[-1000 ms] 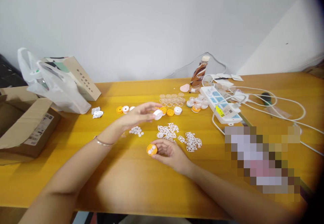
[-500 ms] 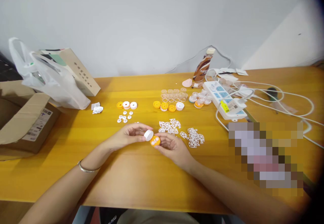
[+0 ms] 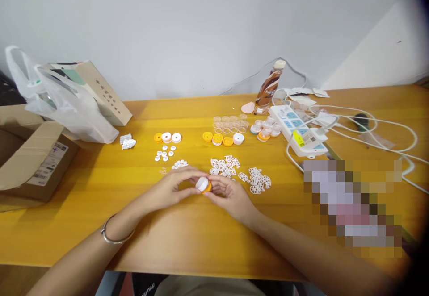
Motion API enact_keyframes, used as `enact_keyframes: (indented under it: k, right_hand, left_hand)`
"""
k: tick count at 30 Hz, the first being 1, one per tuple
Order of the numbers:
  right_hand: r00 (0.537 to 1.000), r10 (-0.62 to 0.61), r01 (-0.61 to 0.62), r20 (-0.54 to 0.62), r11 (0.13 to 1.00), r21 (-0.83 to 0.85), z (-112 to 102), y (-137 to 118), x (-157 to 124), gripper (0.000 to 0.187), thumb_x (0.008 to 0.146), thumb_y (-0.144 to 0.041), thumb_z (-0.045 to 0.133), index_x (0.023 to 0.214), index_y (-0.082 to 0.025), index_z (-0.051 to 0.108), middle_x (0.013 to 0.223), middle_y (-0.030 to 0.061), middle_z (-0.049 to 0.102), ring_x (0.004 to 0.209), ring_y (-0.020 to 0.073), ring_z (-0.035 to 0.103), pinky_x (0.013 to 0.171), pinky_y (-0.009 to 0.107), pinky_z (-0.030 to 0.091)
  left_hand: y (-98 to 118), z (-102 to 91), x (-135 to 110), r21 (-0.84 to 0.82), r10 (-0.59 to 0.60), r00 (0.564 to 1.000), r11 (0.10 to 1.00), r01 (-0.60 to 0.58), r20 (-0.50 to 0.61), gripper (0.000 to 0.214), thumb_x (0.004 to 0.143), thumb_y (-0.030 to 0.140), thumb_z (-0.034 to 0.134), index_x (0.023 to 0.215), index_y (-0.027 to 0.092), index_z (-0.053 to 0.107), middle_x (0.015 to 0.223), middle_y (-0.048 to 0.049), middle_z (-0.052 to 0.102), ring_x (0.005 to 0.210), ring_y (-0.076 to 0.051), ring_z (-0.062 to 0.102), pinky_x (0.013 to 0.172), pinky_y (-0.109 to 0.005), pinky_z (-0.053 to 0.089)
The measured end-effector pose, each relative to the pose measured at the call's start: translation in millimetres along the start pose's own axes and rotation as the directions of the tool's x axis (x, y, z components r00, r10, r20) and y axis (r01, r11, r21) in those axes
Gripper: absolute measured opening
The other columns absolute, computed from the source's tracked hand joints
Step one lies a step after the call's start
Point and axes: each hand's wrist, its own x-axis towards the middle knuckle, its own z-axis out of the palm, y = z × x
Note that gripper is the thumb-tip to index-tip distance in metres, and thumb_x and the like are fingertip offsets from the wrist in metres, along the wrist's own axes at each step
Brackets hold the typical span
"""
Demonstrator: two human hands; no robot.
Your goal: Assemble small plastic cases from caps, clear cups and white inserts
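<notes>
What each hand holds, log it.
left hand: gripping white round part | right hand: gripping orange round part | parts: meeting, fit unclear | nearby: white openwork pieces

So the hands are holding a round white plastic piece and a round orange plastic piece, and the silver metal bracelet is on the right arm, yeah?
Not quite: the head view shows the silver metal bracelet on the left arm. The left hand and right hand do hold the round white plastic piece and the round orange plastic piece.

Held parts (image 3: 202, 185), mid-frame: two seen, one white, one orange;
Centre discs (image 3: 228, 141): four counted, three orange-topped, one white;
Left-of-centre discs (image 3: 166, 140): three counted;
Small white knobs (image 3: 164, 154): seven counted;
Bottle (image 3: 268, 91), upper right: one seen
</notes>
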Motion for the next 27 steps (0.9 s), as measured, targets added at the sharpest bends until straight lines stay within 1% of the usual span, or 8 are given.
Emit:
enact_keyframes:
  k: [3, 6, 10, 15, 18, 22, 27]
  right_hand:
    - [1.000, 0.014, -0.014, 0.000, 1.000, -0.005, -0.2, -1.4, -0.9, 0.033, 0.070, -0.024, 0.068, 0.100, -0.020, 0.057, 0.091, 0.0043, 0.069, 0.082, 0.0152, 0.065, 0.080, 0.032, 0.051]
    - [0.999, 0.032, -0.033, 0.015, 0.999, 0.019, -0.8, -2.1, -1.0, 0.030, 0.069, -0.024, 0.069, 0.096, -0.020, 0.057, 0.089, 0.0030, 0.069, 0.082, 0.0148, 0.066, 0.082, 0.032, 0.051]
    - [0.997, 0.068, -0.069, 0.033, 0.996, 0.050, -1.4, -2.3, 0.1, 0.029, 0.067, -0.024, 0.071, 0.093, -0.021, 0.058, 0.088, 0.0020, 0.070, 0.084, 0.0157, 0.066, 0.084, 0.033, 0.050]
    - [0.995, 0.096, -0.096, 0.011, 0.994, 0.054, -0.5, -3.4, 0.1, 0.028, 0.064, -0.024, 0.073, 0.088, -0.020, 0.060, 0.084, 0.0018, 0.071, 0.081, 0.0174, 0.067, 0.083, 0.035, 0.050]
    - [0.994, 0.107, -0.107, -0.006, 0.993, 0.042, 0.1, -4.4, -1.0, 0.028, 0.063, -0.025, 0.074, 0.087, -0.020, 0.060, 0.082, 0.0024, 0.072, 0.081, 0.0184, 0.068, 0.083, 0.035, 0.050]
    - [0.993, 0.116, -0.115, -0.023, 0.993, 0.041, 1.2, -5.8, -2.2, 0.028, 0.062, -0.026, 0.074, 0.086, -0.019, 0.061, 0.082, 0.0026, 0.072, 0.080, 0.0189, 0.068, 0.082, 0.036, 0.051]
    - [0.993, 0.117, -0.116, -0.013, 0.992, 0.047, 2.3, -6.9, -2.4, 0.027, 0.063, -0.024, 0.073, 0.087, -0.020, 0.062, 0.079, 0.0017, 0.072, 0.077, 0.0178, 0.068, 0.081, 0.035, 0.051]
  left_hand:
    - [8.3, -0.2, -1.1, 0.175, 0.071, 0.997, 0.982, -0.073, 0.013, 0.030, 0.085, 0.022, 0.053, 0.116, 0.021, 0.054, 0.108, -0.0076, 0.059, 0.099, -0.017, 0.055, 0.088, -0.035, 0.045]
    - [13.6, -1.1, -2.0, 0.255, 0.094, 0.994, 0.961, -0.104, 0.052, 0.029, 0.088, 0.020, 0.048, 0.116, 0.021, 0.053, 0.109, -0.0082, 0.057, 0.100, -0.016, 0.054, 0.088, -0.034, 0.046]
    - [13.5, -0.6, -3.4, 0.294, 0.116, 0.990, 0.946, -0.135, 0.081, 0.029, 0.088, 0.020, 0.047, 0.117, 0.020, 0.053, 0.108, -0.0087, 0.056, 0.099, -0.017, 0.054, 0.086, -0.033, 0.047]
    - [6.5, 4.2, -6.3, 0.377, 0.110, 0.992, 0.918, -0.124, 0.059, 0.030, 0.088, 0.019, 0.047, 0.118, 0.020, 0.052, 0.101, -0.0081, 0.057, 0.093, -0.016, 0.056, 0.081, -0.032, 0.049]
    - [2.9, 7.3, -7.7, 0.420, 0.115, 0.992, 0.899, -0.126, 0.050, 0.029, 0.088, 0.022, 0.049, 0.117, 0.020, 0.052, 0.098, -0.0076, 0.058, 0.089, -0.016, 0.057, 0.077, -0.030, 0.050]
    - [1.5, 10.1, -9.1, 0.444, 0.120, 0.992, 0.887, -0.124, 0.037, 0.026, 0.088, 0.026, 0.049, 0.112, 0.018, 0.055, 0.096, -0.0071, 0.058, 0.087, -0.015, 0.058, 0.075, -0.028, 0.050]
    - [2.6, 12.3, -10.3, 0.451, 0.132, 0.991, 0.883, -0.128, 0.023, 0.026, 0.089, 0.027, 0.048, 0.111, 0.016, 0.055, 0.095, -0.0079, 0.059, 0.086, -0.015, 0.058, 0.075, -0.028, 0.049]
